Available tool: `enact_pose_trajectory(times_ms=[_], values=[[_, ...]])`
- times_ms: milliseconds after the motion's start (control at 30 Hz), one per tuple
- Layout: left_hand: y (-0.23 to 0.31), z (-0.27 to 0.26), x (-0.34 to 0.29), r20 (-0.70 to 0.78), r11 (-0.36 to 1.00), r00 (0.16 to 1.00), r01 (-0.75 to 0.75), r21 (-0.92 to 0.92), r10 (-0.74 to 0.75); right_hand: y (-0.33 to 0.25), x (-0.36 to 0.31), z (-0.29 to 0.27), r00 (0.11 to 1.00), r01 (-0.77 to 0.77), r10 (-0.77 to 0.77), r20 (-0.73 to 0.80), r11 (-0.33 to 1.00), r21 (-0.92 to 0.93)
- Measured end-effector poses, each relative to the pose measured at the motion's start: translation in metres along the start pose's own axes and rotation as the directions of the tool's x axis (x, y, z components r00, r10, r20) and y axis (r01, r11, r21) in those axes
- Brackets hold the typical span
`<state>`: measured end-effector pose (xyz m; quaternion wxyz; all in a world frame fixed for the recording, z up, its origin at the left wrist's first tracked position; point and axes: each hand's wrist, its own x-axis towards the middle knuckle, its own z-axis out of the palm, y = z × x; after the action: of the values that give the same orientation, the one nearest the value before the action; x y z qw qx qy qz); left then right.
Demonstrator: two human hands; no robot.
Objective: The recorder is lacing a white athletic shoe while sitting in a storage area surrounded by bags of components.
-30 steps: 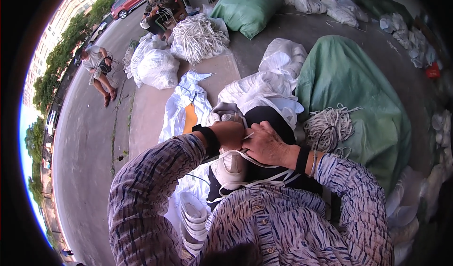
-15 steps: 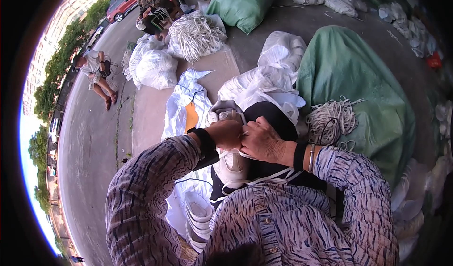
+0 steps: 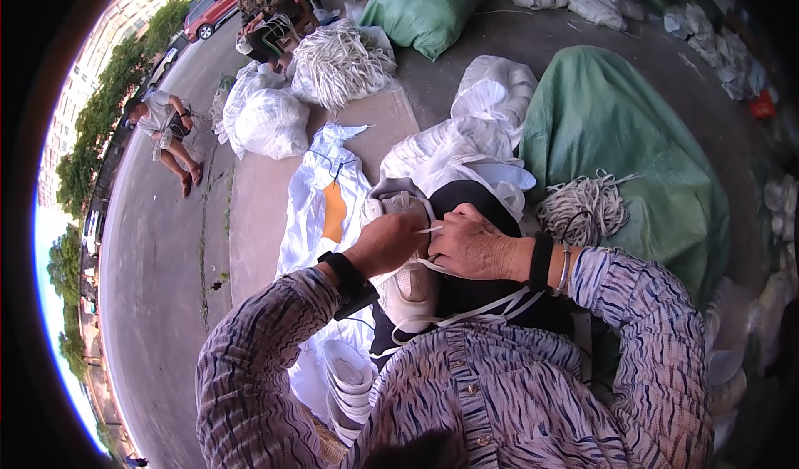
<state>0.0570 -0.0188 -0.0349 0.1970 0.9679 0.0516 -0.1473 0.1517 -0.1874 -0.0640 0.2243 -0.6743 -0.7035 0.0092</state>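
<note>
A pale beige-white sneaker (image 3: 409,292) lies on my lap over dark cloth, its opening pointing away from me. My left hand (image 3: 389,241) is closed over the shoe's upper, fingers pinched at a white shoelace (image 3: 431,229). Close on its right, my right hand (image 3: 473,244) pinches the same lace, and a short stretch of it shows between the two hands. Loose lace (image 3: 487,314) trails from the shoe across my lap. The fingertips and the eyelets beneath them are partly hidden.
Beside my lap, a bundle of white laces (image 3: 584,209) lies on a green sack (image 3: 624,136). Clear bags of shoe parts (image 3: 449,148) stand ahead. Stacked pale shoe pieces (image 3: 348,386) are at the lower left. Two people sit farther off, near a lace-filled bag (image 3: 343,63).
My hands have drawn slightly apart, the left one moving left and toward me. More of the white lace now shows between them.
</note>
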Motion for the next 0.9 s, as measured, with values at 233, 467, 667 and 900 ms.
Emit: enact_pose_trajectory(times_ms=[233, 467, 667, 900], values=[[0.013, -0.001, 0.004, 0.005, 0.996, 0.999, -0.044, 0.073, 0.043, 0.004, -0.004, 0.002, 0.995, 0.101, -0.101, 0.014, 0.994, -0.040], [0.031, -0.038, 0.025, 0.517, 0.998, 0.854, 0.030, 0.052, -0.053, -0.009, 0.003, 0.009, 0.995, 0.003, -0.027, -0.098, 0.972, -0.235], [0.030, -0.041, 0.022, 0.547, 0.998, 0.837, -0.045, 0.034, 0.019, -0.011, 0.005, 0.016, 0.978, -0.007, -0.031, -0.208, 0.984, -0.179], [0.031, -0.007, 0.001, 0.188, 0.986, 0.981, 0.012, 0.163, -0.043, -0.010, -0.002, 0.008, 0.986, 0.035, -0.052, -0.160, 0.994, -0.104]])
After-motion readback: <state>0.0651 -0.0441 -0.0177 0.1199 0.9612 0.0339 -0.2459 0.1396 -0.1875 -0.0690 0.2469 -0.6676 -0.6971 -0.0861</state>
